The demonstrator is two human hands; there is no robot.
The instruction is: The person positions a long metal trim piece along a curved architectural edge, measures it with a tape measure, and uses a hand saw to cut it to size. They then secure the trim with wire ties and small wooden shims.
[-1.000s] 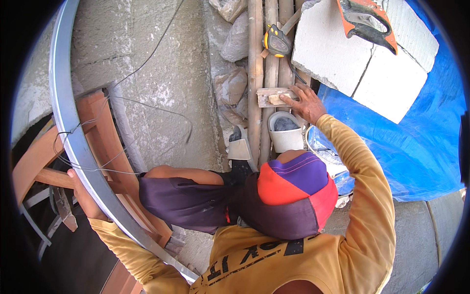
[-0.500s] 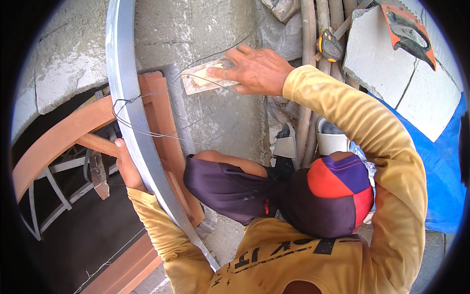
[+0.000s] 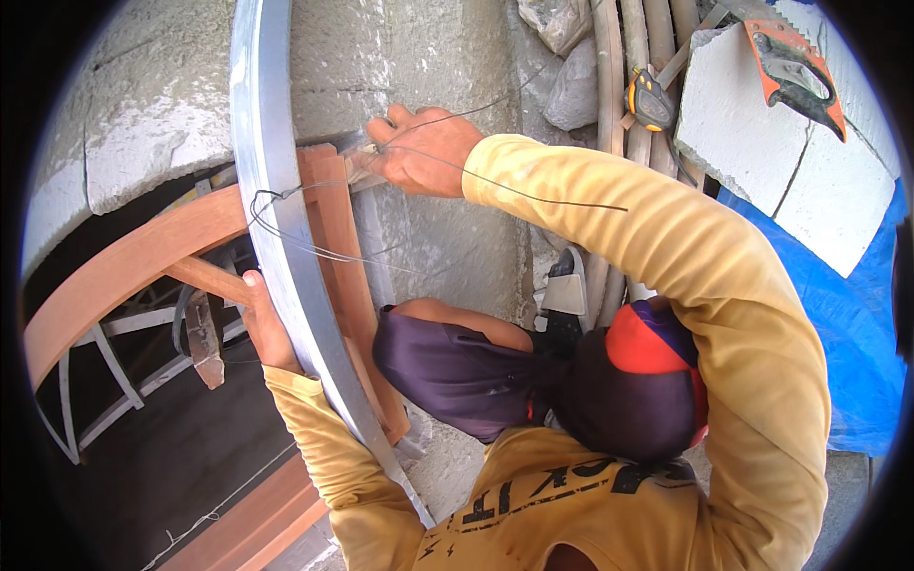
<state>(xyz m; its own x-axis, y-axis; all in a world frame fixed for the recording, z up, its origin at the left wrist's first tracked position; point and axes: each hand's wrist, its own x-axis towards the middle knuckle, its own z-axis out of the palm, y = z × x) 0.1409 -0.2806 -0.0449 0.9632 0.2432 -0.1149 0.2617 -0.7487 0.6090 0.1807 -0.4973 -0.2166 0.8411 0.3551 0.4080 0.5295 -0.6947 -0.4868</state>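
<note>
My left hand [image 3: 270, 328] grips the left edge of a long curved grey metal bar [image 3: 269, 143], thumb up beside a short wooden brace [image 3: 208, 276]; its fingers are mostly hidden by the bar. In my right hand [image 3: 424, 152] is a pale, plaster-smeared wooden block [image 3: 361, 164], mostly covered by the fingers. The block's far end meets the top of a reddish-brown wooden frame [image 3: 333, 224], right of the bar. Thin wire [image 3: 276, 196] is looped round the bar, and a loose strand crosses my right hand and sleeve.
A curved wooden piece [image 3: 133, 271] spans a dark opening at left. Bamboo-like poles [image 3: 611, 95], a tape measure [image 3: 649, 101] and an orange handsaw [image 3: 800, 76] on pale slabs [image 3: 752, 143] lie at upper right. A blue tarp [image 3: 838, 352] spreads below the slabs.
My right hand has moved left and slightly down with the block, bringing it to the wooden frame. The left hand keeps its hold on the bar. The whole view has shifted slightly.
</note>
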